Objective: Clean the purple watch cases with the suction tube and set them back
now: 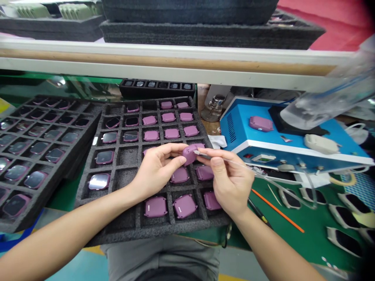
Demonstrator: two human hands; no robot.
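Note:
Between its thumb and fingers, my left hand grips a purple smartwatch case, tilted up above a black foam tray. My right hand pinches a slim dispensing needle joined to a clear thin tube. The needle's tip meets or nearly meets the case's edge; I cannot tell which. Below both hands, the tray's right columns carry purple watch cases lying back up. Watches with dark glossy screens sit in its left columns.
A second foam tray of watches lies at left. The blue dispenser box stands at right, a purple case and a pale one on top. An orange stick and pale watches lie nearby. A shelf edge crosses above.

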